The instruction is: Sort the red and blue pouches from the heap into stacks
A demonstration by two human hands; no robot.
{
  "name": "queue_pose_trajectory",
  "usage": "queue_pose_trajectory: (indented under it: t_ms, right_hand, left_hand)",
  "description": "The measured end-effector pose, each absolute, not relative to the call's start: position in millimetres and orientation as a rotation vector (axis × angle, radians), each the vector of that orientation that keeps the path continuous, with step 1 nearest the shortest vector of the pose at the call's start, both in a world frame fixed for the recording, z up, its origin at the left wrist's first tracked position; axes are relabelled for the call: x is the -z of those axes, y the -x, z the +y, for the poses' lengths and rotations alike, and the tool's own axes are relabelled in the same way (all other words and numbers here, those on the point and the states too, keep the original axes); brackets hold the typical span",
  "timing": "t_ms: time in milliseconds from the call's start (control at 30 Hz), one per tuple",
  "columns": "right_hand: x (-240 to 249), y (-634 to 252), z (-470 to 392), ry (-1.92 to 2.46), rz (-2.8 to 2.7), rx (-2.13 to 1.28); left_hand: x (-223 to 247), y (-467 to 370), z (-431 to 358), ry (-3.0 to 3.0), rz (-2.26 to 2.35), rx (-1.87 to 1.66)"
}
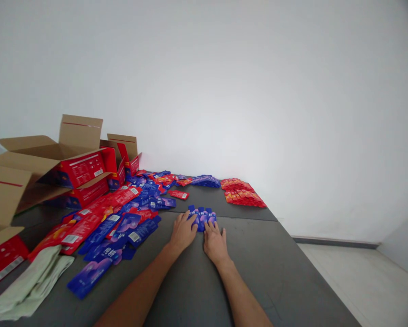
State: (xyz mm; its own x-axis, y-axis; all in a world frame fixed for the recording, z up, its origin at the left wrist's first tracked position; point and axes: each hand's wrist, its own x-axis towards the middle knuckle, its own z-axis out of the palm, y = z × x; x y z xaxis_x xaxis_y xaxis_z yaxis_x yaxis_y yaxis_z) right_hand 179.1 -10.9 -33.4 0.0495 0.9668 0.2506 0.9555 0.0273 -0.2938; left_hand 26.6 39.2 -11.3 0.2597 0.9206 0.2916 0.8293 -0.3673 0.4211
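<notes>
1. Near the centre of the frame, a short row of blue packets lies on the dark table, the packets side by side, with pale print facing up.
2. The left hand reaches in from the lower left and rests at the left end of this row. Its fingers are extended and slightly bent, the tips on the packets; I cannot tell whether it pinches any of them.
3. The right hand comes up from the bottom, right of centre, palm down and loosely unfolded. Its fingertips touch the lower right part of the same row, and its thumb stands out to the right.
4. Just above the row, a blue stack of overlapping packets sits near the white wall. Right of it, two banks of red packets lie one in front of the other.
5. A single red packet lies above and left of the hands.
6. From left of centre toward the lower left spreads a mixed heap of red and blue packets, some showing barcodes.
7. Open cardboard boxes fill the left side; a folded pale cloth lies at lower left.
</notes>
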Motion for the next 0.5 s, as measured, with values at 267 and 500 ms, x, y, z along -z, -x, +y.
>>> queue_pose_trajectory:
  t_ms: [267, 500]
  right_hand:
    - [28.0, -178.8, -13.7, 1.989, -1.941, -0.032]
    - [29.2, -188.8, -12.6, 2.088, -1.879, -0.035]
  left_hand:
    - [25.9, -27.9, 52.3, -2.406, 1.263, -0.774]
    - [31.7, -50.3, 49.7, -2.478, 1.205, -0.815]
